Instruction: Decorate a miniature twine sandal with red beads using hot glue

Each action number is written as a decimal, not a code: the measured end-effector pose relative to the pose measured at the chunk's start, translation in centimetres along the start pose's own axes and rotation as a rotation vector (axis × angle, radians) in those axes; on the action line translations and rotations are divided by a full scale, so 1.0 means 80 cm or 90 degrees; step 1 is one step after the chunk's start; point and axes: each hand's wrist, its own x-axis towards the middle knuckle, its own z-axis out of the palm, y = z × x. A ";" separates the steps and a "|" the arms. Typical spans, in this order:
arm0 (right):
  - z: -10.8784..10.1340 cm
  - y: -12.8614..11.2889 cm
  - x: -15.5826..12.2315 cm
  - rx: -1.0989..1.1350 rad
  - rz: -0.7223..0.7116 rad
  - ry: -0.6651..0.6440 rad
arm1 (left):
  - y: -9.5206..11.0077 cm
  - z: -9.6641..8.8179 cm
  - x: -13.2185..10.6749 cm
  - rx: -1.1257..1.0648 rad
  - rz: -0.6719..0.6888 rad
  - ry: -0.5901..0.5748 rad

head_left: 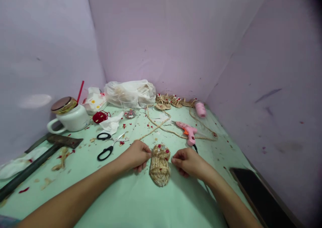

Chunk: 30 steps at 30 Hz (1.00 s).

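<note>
A small woven straw piece [160, 169], shaped like a slipper with red and white decorations at its far end, lies in front of me on the green tabletop. Beside its left edge, my left hand [138, 155] is closed, thumb and forefinger together at or almost touching the straw. My right hand [188, 161] is also closed in a pinch, a small gap away from the right edge. Whatever either pinch contains is too small or hidden to make out. Behind the hands, a straw cord [173, 132] loops across the table, one end running toward my left hand.
Black-handled scissors [105, 152] and a hammer [64, 141] lie left. A pink glue gun [187, 131] and pink thread spool [200, 109] are right. Farther back are a white mug [72, 119], red yarn [100, 117], a plastic bag [130, 93] and woven pieces [173, 101]. A dark phone-like slab [261, 196] sits right.
</note>
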 end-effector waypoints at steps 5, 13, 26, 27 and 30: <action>0.012 -0.013 -0.004 0.086 -0.020 0.007 | -0.002 -0.002 -0.002 -0.060 0.043 0.017; 0.015 -0.018 0.008 0.178 -0.050 0.115 | -0.005 0.002 0.007 -0.166 0.110 0.082; -0.008 -0.021 0.002 0.071 -0.170 0.220 | -0.004 0.010 0.017 -0.200 0.217 0.128; -0.004 -0.023 0.003 0.113 -0.163 0.192 | -0.004 0.012 0.019 -0.200 0.224 0.120; 0.006 -0.026 0.008 0.198 -0.147 0.134 | -0.003 0.016 0.024 -0.193 0.238 0.094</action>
